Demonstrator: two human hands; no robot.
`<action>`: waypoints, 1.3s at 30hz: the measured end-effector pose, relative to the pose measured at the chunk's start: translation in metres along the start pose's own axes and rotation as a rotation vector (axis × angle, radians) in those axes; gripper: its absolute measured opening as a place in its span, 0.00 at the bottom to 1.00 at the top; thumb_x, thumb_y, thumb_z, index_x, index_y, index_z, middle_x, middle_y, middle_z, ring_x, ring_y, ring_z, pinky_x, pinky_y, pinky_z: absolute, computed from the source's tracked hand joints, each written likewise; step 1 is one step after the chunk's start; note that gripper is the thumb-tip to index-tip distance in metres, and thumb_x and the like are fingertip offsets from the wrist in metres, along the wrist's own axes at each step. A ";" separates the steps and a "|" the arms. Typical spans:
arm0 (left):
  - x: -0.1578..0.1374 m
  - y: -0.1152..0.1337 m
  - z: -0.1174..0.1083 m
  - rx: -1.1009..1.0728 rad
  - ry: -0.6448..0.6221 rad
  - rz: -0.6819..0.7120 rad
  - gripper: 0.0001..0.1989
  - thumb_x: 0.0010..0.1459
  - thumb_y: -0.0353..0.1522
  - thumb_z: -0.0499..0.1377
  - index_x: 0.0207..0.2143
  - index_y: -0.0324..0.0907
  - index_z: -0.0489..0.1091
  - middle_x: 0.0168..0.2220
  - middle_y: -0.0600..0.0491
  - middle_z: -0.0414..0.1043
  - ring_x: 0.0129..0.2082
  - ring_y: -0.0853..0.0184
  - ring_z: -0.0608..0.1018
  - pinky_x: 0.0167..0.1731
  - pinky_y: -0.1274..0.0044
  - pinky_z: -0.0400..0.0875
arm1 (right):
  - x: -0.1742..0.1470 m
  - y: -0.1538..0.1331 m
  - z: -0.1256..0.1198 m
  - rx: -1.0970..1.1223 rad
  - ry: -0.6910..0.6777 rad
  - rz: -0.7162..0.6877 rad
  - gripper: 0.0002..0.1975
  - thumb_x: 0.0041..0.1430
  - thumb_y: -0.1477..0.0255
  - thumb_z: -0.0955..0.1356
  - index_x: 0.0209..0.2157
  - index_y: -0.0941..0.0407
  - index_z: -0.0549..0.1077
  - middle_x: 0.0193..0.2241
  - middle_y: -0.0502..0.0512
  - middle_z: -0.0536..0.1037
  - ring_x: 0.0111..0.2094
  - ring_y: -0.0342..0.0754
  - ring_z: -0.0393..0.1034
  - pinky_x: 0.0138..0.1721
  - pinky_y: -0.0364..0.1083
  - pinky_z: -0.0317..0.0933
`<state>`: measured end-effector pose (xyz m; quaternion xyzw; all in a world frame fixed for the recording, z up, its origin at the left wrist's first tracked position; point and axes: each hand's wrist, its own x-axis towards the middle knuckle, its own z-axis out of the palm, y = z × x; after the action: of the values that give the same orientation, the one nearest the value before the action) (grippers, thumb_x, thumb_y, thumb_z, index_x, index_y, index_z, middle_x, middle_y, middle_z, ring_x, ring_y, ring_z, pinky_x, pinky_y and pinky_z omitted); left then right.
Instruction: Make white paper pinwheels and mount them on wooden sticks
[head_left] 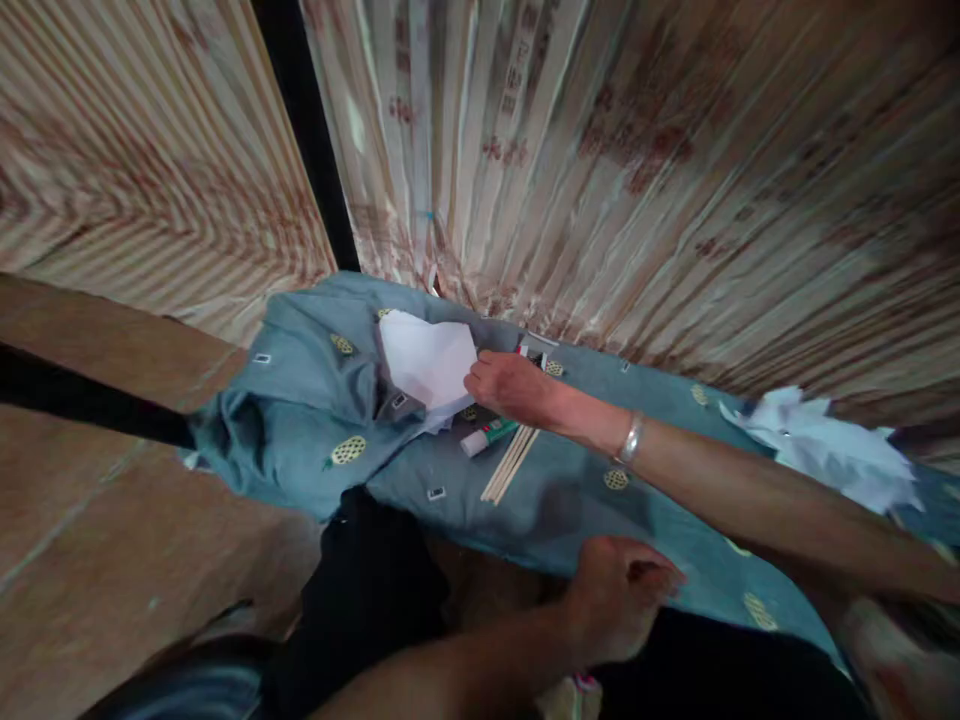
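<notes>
My right hand [514, 388], a metal bracelet at its wrist, reaches in from the right. Its fingers are closed at the right edge of a white sheet of paper [427, 360] that lies on a grey-blue cloth with pineapple prints. Just below this hand are a glue stick [487, 437] with a white cap and green label, and several thin wooden sticks [508, 468] side by side. My left hand [622, 598] is over my lap near the cloth's front edge, fingers curled in; whatever they may hold is hidden.
A pile of crumpled or cut white paper [836, 450] lies on the cloth [405, 470] at the right. Behind rises a pleated, printed sheet curtain [525, 180] with a dark pole [311, 130]. Another dark bar [90, 390] meets the cloth's left end above the brown floor.
</notes>
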<state>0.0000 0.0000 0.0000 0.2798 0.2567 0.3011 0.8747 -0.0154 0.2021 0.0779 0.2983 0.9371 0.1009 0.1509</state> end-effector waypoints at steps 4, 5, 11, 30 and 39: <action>0.002 -0.004 0.001 0.025 0.023 -0.026 0.04 0.45 0.30 0.62 0.22 0.38 0.71 0.20 0.57 0.65 0.24 0.71 0.65 0.29 0.77 0.61 | 0.000 0.005 0.001 0.046 -0.007 0.057 0.11 0.65 0.79 0.61 0.37 0.65 0.74 0.36 0.68 0.79 0.40 0.56 0.72 0.35 0.48 0.61; 0.002 -0.004 0.001 0.024 0.023 -0.027 0.04 0.45 0.30 0.62 0.22 0.38 0.71 0.20 0.57 0.65 0.23 0.70 0.65 0.30 0.77 0.61 | 0.000 0.007 0.002 0.071 -0.011 0.072 0.10 0.65 0.76 0.63 0.36 0.65 0.75 0.36 0.68 0.79 0.40 0.56 0.72 0.35 0.48 0.61; 0.001 0.002 0.004 -0.015 0.011 -0.014 0.03 0.45 0.29 0.61 0.21 0.38 0.72 0.20 0.56 0.65 0.23 0.71 0.65 0.29 0.78 0.61 | -0.002 0.010 0.004 0.131 -0.009 0.075 0.11 0.65 0.74 0.64 0.35 0.64 0.76 0.34 0.65 0.79 0.38 0.52 0.71 0.34 0.46 0.58; -0.011 0.034 -0.008 1.431 -0.398 0.504 0.11 0.63 0.29 0.52 0.41 0.39 0.75 0.37 0.49 0.75 0.39 0.63 0.75 0.45 0.72 0.69 | -0.245 -0.067 0.045 0.033 0.434 0.636 0.09 0.61 0.81 0.64 0.41 0.62 0.74 0.37 0.62 0.79 0.39 0.53 0.70 0.41 0.51 0.67; 0.004 0.045 -0.020 1.797 -0.312 0.712 0.21 0.60 0.30 0.58 0.56 0.38 0.64 0.52 0.41 0.71 0.51 0.53 0.71 0.47 0.61 0.69 | -0.290 -0.136 0.050 0.318 0.405 0.782 0.06 0.61 0.79 0.64 0.37 0.61 0.74 0.43 0.65 0.79 0.43 0.55 0.72 0.45 0.54 0.70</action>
<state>-0.0273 0.0392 0.0137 0.9397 0.1724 0.1995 0.2179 0.1545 -0.0732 0.0580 0.6228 0.7687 0.0616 -0.1319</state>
